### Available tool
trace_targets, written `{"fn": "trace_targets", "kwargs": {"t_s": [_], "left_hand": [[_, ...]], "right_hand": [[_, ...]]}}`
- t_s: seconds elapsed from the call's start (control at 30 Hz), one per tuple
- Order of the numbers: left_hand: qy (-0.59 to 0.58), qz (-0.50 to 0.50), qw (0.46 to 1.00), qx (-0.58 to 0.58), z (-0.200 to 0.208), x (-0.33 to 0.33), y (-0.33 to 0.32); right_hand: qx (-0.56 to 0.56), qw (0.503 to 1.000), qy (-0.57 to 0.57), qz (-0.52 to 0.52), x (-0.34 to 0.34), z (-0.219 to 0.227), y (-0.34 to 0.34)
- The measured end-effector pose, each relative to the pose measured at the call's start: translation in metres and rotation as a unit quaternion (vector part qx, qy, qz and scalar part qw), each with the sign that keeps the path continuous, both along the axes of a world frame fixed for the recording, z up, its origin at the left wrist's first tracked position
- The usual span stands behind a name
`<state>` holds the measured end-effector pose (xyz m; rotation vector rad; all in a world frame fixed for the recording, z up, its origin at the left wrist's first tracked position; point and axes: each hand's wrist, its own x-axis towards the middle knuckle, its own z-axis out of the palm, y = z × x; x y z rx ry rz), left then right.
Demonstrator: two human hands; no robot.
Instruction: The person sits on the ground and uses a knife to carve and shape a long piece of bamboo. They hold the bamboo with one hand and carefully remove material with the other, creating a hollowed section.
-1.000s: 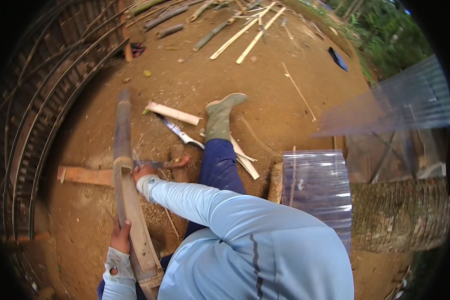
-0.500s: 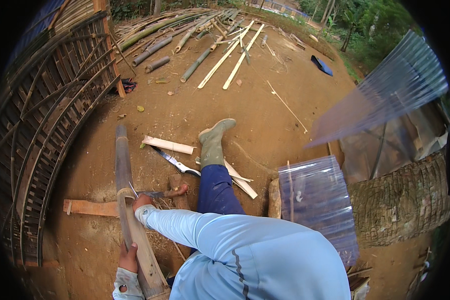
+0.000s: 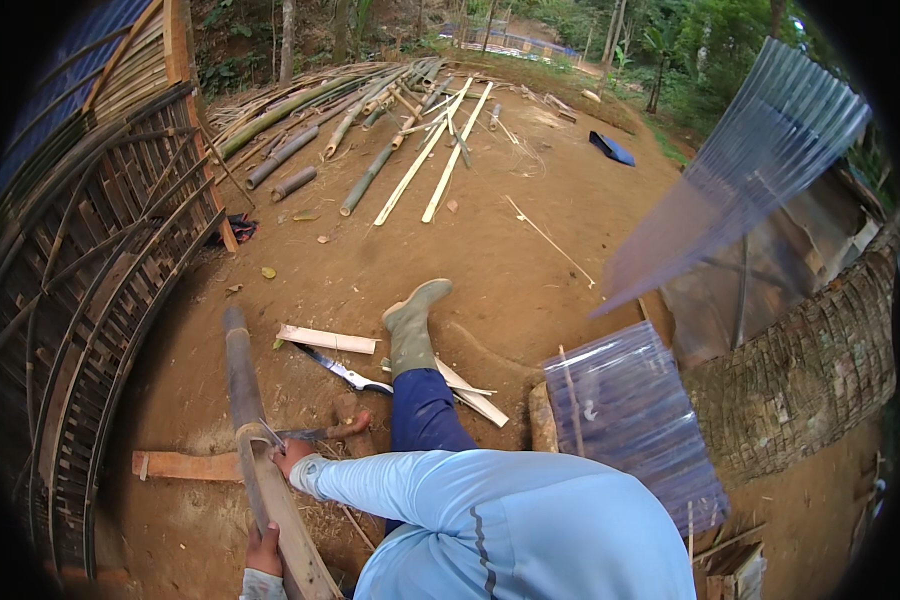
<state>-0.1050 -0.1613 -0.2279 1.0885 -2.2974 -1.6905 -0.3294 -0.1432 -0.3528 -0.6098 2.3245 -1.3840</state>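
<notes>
A long dark bamboo pole (image 3: 242, 375) lies away from me on the left, its near part cut open to a pale hollow. My left hand (image 3: 263, 550) is wrapped round the left edge of that open part, near the lower rim. Close to where the cut begins, my right hand (image 3: 290, 457) is closed around a thin metal blade (image 3: 271, 433) whose tip rests at the bamboo; its handle is hidden in my fist. Just beyond that hand lies a machete (image 3: 315, 434) with a curved wooden handle (image 3: 353, 426), against a wood block.
A flat orange board (image 3: 185, 466) runs under the pole. A pruning saw (image 3: 345, 374) and a split bamboo piece (image 3: 328, 339) lie beside my boot (image 3: 415, 325). Clear corrugated sheets (image 3: 635, 415) stand right, a slatted bamboo panel (image 3: 120, 300) left. Bamboo poles (image 3: 300, 115) are heaped far off.
The view has tilted up, so the surroundings sit lower in the picture. Both hands keep their grip, with the right hand still at the cut and the left on the bamboo edge.
</notes>
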Motion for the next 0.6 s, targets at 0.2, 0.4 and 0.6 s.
{"fn": "trace_targets", "kwargs": {"t_s": [0.2,0.4,0.6], "left_hand": [[0.003,0.016,1.0,0.02,0.006,-0.002,0.003],[0.022,0.033,0.994,0.099,0.01,-0.001,0.005],[-0.067,0.03,0.997,-0.013,0.001,0.002,-0.001]], "right_hand": [[0.081,0.986,-0.077,0.12,-0.021,0.001,0.068],[0.094,0.964,-0.232,0.094,-0.007,0.02,0.126],[0.17,0.964,-0.077,0.19,-0.015,-0.023,0.133]]}}
